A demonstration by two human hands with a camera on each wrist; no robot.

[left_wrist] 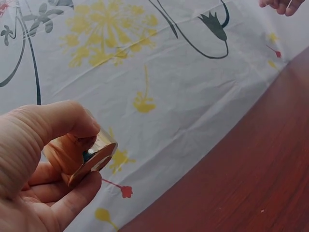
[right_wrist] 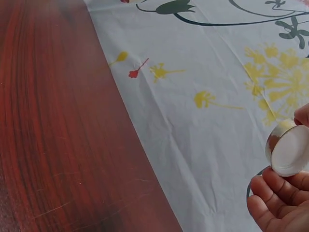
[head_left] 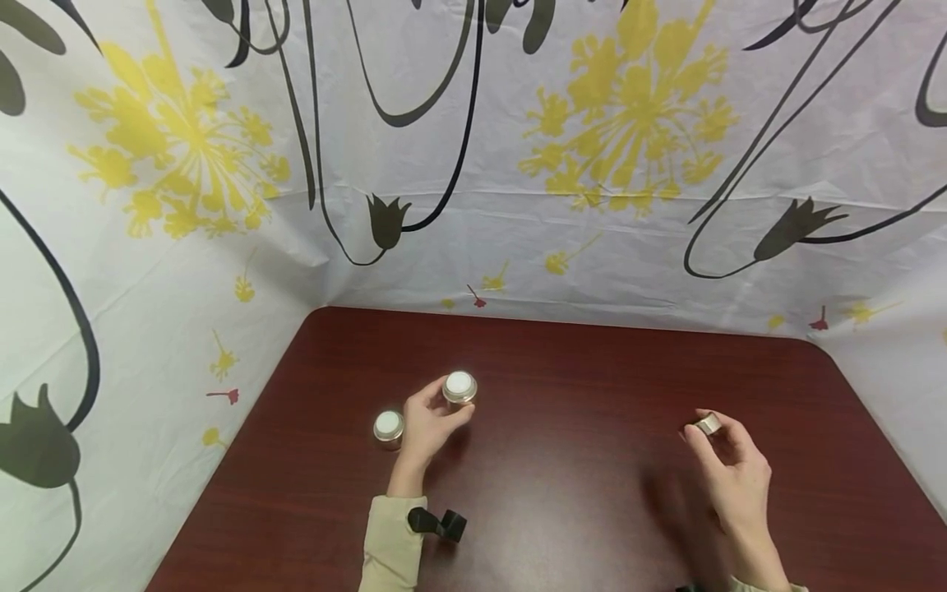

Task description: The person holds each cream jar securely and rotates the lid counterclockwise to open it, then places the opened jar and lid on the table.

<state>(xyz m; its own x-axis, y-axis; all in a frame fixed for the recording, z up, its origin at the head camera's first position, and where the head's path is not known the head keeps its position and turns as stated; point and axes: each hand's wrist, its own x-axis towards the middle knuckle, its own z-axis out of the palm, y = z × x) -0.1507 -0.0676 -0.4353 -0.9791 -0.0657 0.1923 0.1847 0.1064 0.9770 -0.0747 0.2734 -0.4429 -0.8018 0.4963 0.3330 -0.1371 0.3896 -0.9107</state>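
Observation:
In the head view my left hand (head_left: 427,429) pinches a small gold jar (head_left: 460,386) with a white top, raised off the table. The left wrist view shows the thumb and fingers around its shiny gold side (left_wrist: 104,145). Just left of that hand, a similar jar (head_left: 388,425) with a white top stands on the table. Far to the right, my right hand (head_left: 738,481) holds a small gold cap (head_left: 709,423) between thumb and fingers above the table. Its white inner face (right_wrist: 291,151) shows in the right wrist view. Whether the white tops are lids or contents, I cannot tell.
The table (head_left: 562,493) is dark reddish brown with rounded far corners. White cloth (head_left: 473,148) printed with yellow and grey flowers hangs along its back and sides. A black strap mount (head_left: 438,524) sits on my left sleeve (head_left: 392,543).

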